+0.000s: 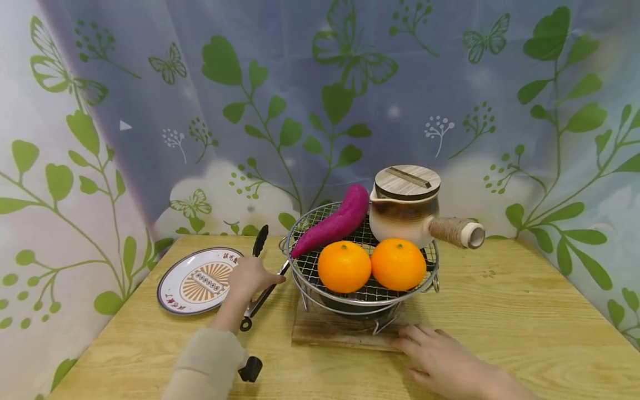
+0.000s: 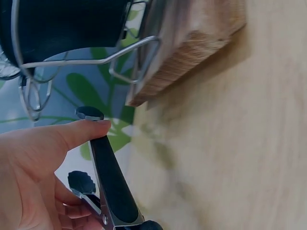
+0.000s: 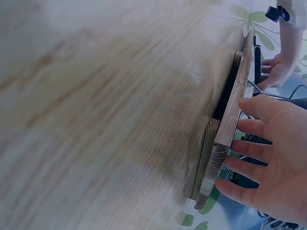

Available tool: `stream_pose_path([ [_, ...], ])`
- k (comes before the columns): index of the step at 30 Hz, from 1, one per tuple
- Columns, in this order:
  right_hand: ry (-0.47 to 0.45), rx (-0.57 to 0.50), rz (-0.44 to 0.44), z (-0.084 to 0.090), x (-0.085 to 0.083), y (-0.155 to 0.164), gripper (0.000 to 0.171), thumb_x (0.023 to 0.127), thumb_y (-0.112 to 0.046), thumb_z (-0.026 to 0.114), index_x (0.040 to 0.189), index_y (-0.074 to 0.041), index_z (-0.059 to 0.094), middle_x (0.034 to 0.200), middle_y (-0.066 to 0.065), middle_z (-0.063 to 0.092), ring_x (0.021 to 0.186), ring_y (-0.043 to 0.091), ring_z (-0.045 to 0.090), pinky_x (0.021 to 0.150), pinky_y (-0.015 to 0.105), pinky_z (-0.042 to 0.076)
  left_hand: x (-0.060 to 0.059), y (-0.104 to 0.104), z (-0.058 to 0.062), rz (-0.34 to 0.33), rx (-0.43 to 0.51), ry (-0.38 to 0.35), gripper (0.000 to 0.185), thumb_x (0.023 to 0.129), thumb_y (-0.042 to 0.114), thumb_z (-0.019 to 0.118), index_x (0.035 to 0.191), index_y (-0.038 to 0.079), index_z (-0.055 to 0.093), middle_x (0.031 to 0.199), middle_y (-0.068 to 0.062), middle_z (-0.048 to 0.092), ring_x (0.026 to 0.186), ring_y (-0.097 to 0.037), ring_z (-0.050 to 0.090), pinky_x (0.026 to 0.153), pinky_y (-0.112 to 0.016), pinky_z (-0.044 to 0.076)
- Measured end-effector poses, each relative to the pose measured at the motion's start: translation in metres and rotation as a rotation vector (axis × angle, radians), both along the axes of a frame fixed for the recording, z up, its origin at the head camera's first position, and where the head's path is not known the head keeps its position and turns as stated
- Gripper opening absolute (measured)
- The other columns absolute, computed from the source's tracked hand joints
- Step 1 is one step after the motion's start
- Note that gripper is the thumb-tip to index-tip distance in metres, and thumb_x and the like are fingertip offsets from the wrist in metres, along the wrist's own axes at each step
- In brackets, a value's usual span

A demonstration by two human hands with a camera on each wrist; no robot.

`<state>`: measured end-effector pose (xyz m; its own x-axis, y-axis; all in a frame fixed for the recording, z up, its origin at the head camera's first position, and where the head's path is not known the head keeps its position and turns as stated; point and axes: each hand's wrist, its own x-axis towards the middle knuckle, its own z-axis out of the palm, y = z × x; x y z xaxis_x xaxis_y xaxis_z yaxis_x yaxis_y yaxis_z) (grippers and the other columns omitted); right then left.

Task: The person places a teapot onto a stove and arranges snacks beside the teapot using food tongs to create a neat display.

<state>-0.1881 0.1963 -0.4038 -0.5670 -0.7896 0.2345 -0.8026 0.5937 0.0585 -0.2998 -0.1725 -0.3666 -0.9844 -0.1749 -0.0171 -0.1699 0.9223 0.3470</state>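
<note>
My left hand (image 1: pixel 248 279) grips a pair of black-and-steel tongs (image 1: pixel 261 300) between the plate and the round grill. In the left wrist view the thumb lies along one arm of the tongs (image 2: pixel 112 177), with the fingers behind the other arm; the arms are spread apart. My right hand (image 1: pixel 440 355) is at the front right corner of the wooden board (image 1: pixel 345 334) under the grill. Its fingers look only slightly bent in the right wrist view, fingertips at the edge of the board (image 3: pixel 234 108).
On the wire grill (image 1: pixel 311 228) lie a purple sweet potato (image 1: pixel 337 222), two oranges (image 1: pixel 345 268) and a lidded clay pot (image 1: pixel 400 216), whose twine-wrapped handle (image 1: pixel 447 230) juts right. An oval patterned plate (image 1: pixel 175 283) stands left on the wooden table (image 1: pixel 515 311). A printed curtain (image 1: pixel 300 83) hangs behind.
</note>
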Motion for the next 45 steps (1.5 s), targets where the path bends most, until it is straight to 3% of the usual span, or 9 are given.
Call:
stream_pose_path([
  [3, -0.018, 0.002, 0.002, 0.001, 0.000, 0.000, 0.041, 0.080, -0.025, 0.069, 0.118, -0.013, 0.059, 0.118, 0.008, 0.054, 0.105, 0.025, 0.052, 0.075, 0.044, 0.050, -0.001, 0.002, -0.008, 0.018, 0.010, -0.007, 0.082, 0.066, 0.052, 0.075, 0.127, 0.001, 0.054, 0.109, -0.028, 0.054, 0.078, -0.033, 0.058, 0.050, -0.037, 0.044],
  [8, 0.003, -0.006, 0.006, 0.001, 0.000, -0.001, 0.042, 0.079, -0.026, 0.070, 0.117, -0.014, 0.060, 0.116, 0.007, 0.054, 0.103, 0.024, 0.052, 0.073, 0.042, 0.050, 0.000, 0.003, -0.014, 0.035, -0.023, -0.036, 0.070, 0.064, 0.053, 0.076, 0.100, -0.005, 0.064, 0.108, -0.028, 0.053, 0.079, -0.035, 0.058, 0.055, -0.040, 0.047],
  [12, -0.010, -0.004, 0.006, 0.000, 0.001, -0.001, 0.041, 0.079, -0.026, 0.070, 0.117, -0.013, 0.059, 0.116, 0.007, 0.054, 0.103, 0.024, 0.052, 0.073, 0.042, 0.050, 0.001, 0.004, -0.018, 0.029, -0.047, -0.073, 0.064, 0.065, 0.052, 0.076, 0.096, -0.003, 0.065, 0.107, -0.028, 0.052, 0.080, -0.034, 0.057, 0.058, -0.041, 0.047],
  [18, -0.039, 0.021, -0.013, 0.000, 0.002, 0.000, 0.038, 0.083, -0.029, 0.067, 0.116, -0.011, 0.060, 0.116, 0.007, 0.054, 0.101, 0.023, 0.052, 0.075, 0.042, 0.050, 0.003, 0.005, -0.026, 0.022, -0.028, -0.104, 0.067, 0.067, 0.050, 0.076, 0.105, -0.004, 0.064, 0.107, -0.028, 0.053, 0.080, -0.034, 0.057, 0.055, -0.039, 0.046],
  [25, 0.014, 0.001, 0.013, -0.004, 0.002, -0.003, 0.038, 0.081, -0.028, 0.068, 0.114, -0.010, 0.060, 0.115, 0.008, 0.054, 0.100, 0.025, 0.053, 0.077, 0.042, 0.050, 0.004, 0.001, -0.030, 0.029, -0.047, -0.113, 0.069, 0.063, 0.051, 0.077, 0.105, -0.003, 0.064, 0.105, -0.028, 0.054, 0.087, -0.036, 0.057, 0.059, -0.041, 0.048],
  [38, -0.021, 0.000, -0.022, -0.001, 0.002, -0.003, 0.040, 0.080, -0.027, 0.069, 0.116, -0.015, 0.059, 0.115, 0.006, 0.053, 0.102, 0.025, 0.053, 0.073, 0.045, 0.050, 0.004, 0.003, -0.029, 0.019, -0.043, -0.124, 0.073, 0.064, 0.054, 0.075, 0.106, -0.004, 0.063, 0.107, -0.030, 0.051, 0.090, -0.038, 0.055, 0.066, -0.043, 0.049],
  [45, -0.053, -0.005, -0.036, 0.001, 0.003, 0.000, 0.040, 0.081, -0.028, 0.068, 0.118, -0.017, 0.059, 0.116, 0.004, 0.052, 0.103, 0.023, 0.052, 0.072, 0.044, 0.049, 0.003, 0.009, -0.022, 0.023, -0.106, -0.040, 0.091, 0.063, 0.060, 0.075, 0.114, -0.012, 0.051, 0.106, -0.031, 0.049, 0.092, -0.042, 0.054, 0.066, -0.046, 0.049],
])
